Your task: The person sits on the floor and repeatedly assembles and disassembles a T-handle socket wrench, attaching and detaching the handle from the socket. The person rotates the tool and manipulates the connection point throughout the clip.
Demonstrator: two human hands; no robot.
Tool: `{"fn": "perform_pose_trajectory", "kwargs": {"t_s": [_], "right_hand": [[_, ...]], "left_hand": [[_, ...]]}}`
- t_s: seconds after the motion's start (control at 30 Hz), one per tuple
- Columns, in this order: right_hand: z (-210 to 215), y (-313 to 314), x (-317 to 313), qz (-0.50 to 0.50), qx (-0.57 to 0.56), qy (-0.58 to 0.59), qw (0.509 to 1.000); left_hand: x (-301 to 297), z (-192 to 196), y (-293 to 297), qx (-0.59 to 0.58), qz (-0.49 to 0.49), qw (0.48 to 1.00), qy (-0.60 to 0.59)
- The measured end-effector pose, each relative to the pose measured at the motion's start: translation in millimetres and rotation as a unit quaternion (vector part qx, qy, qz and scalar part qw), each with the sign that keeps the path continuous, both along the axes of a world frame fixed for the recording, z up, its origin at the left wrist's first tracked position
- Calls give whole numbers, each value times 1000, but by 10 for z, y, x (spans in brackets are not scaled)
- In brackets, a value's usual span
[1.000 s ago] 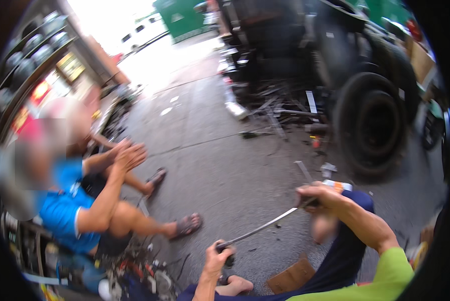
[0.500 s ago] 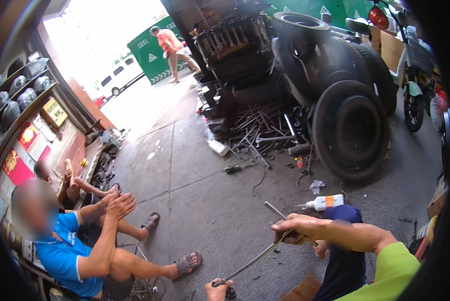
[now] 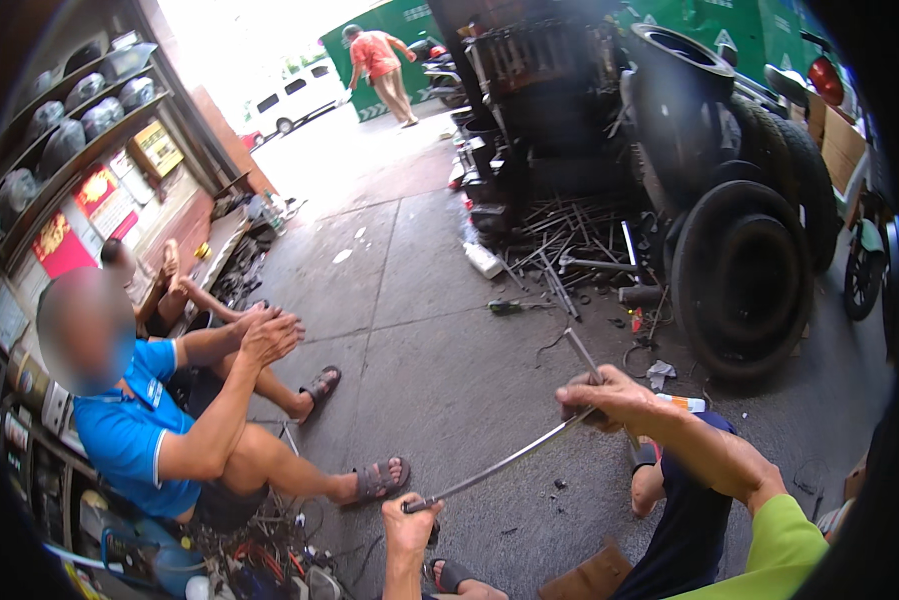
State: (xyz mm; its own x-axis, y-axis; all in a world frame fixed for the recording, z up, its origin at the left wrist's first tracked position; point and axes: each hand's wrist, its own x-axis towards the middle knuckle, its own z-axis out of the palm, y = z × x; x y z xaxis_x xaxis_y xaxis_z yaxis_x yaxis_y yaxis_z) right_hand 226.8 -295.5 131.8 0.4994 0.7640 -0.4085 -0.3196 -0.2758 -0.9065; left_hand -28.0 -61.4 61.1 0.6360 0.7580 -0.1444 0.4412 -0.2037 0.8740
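Observation:
My left hand [image 3: 407, 530] grips the dark lower end of a long, slightly bent metal rod [image 3: 504, 462]. It rises to the right and meets my right hand [image 3: 614, 400], whose fingers are wrapped round its upper end. A second piece, a flat metal bar [image 3: 581, 350], crosses the rod in that same hand. Its top end sticks out above the fingers and its lower end shows below the palm. How the two pieces touch inside the right hand is hidden by the fingers. Below the right hand is my knee in dark blue trousers [image 3: 684, 500].
A person in a blue shirt [image 3: 134, 440] sits close on the left, hands together, one sandalled foot near my left hand. A black wheel [image 3: 739, 280] and tyres stand at right, beside scattered metal rods [image 3: 579, 240]. A white bottle [image 3: 681, 403] lies behind my knee; cardboard [image 3: 589, 575] lies below.
The view has shifted, bringing my left hand and wrist further into the picture. The rod now slopes less steeply, still held at both ends. A person in orange outside has changed stance.

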Motion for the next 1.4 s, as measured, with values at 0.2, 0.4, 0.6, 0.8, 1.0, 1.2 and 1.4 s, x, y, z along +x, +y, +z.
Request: {"fn": "perform_pose_trajectory", "kwargs": {"t_s": [0.2,0.4,0.6,0.8,1.0,1.2,1.4], "right_hand": [[-79,194,2,-46,-25,-27,998],[-253,36,-5,-116,-56,-137,982],[-328,55,-11,-180,-65,-282,940],[-359,72,-46,-198,-75,-357,910],[-379,59,-106,-211,-44,-402,890],[-368,54,-155,-205,21,-444,872],[-296,78,-158,-182,100,-530,822]], "left_hand": [[3,12,150,85,-9,995,-42],[23,-217,-60,42,-17,997,-55],[24,-326,-243,-92,6,996,3],[18,-267,-293,-160,17,986,46],[7,-224,-314,-156,13,987,34],[-39,-440,-313,-265,-7,962,69],[-37,-480,-507,-388,-11,915,108]]}}
